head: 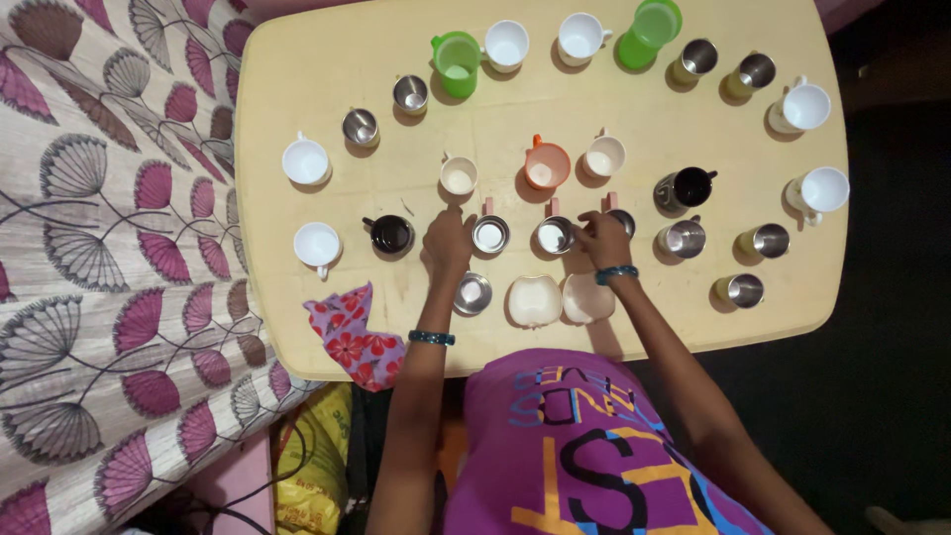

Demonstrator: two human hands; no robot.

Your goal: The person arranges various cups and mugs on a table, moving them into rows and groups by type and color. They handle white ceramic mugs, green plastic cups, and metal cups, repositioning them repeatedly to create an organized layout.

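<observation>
Resting on the table (297, 79), the left hand (448, 243) lies curled, holding nothing, beside a steel cup (490, 235) of white liquid. The right hand (601, 238) pinches another cup (622, 220), contents hidden.

From my feed: three little steel cups stand upright in a row mid-table. The first steel cup (489, 235) and second steel cup (554, 236) show pale insides and pink handles pointing away; the third steel cup (623, 220) is mostly hidden behind fingers.
</observation>
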